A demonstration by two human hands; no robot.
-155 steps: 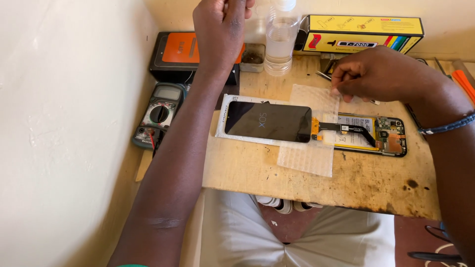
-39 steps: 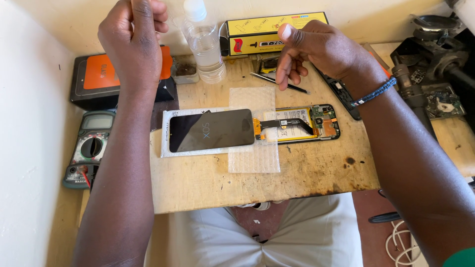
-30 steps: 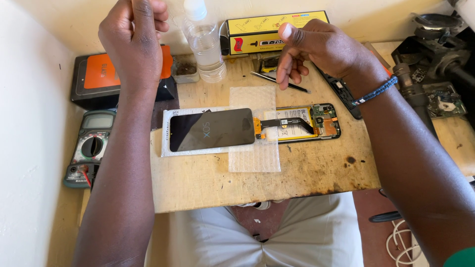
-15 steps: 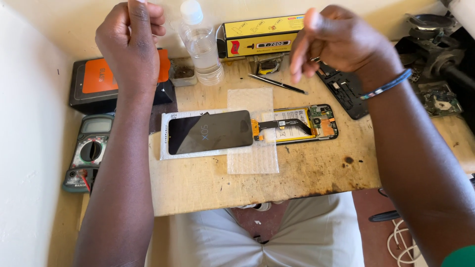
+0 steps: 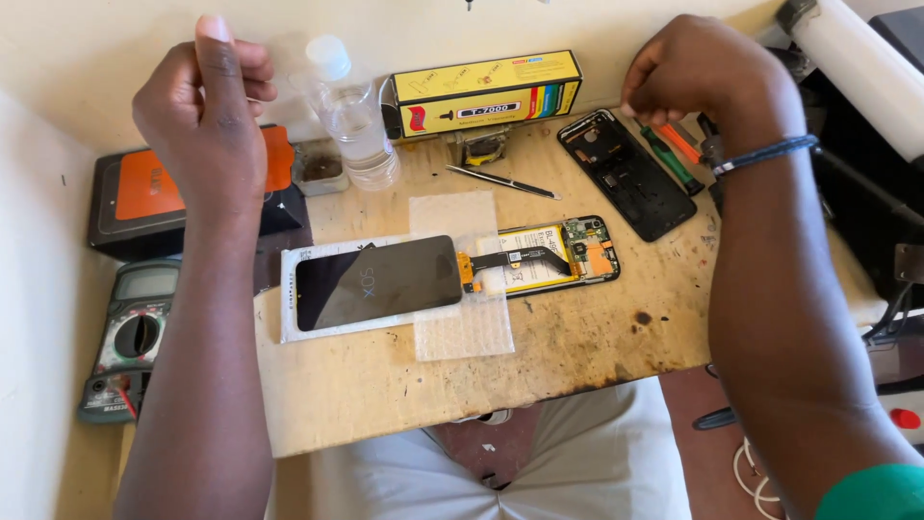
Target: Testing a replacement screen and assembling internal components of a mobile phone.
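Both forearms are bare. The right hand (image 5: 707,72), upper right of the frame, has a thin blue braided band around its wrist. A green sleeve edge shows at the lower right corner. Light grey-white trousers cover the lap at bottom centre.

Small wooden counter (image 5: 577,361), pale and unfinished, its surface stained with dark burn marks near the front edge. A cream plastered wall (image 5: 38,318) bounds it on the left, and a matching wall (image 5: 539,24) runs behind. Bright, even light falls across the wood. Reddish-brown floor (image 5: 693,395) shows below the counter's right end.
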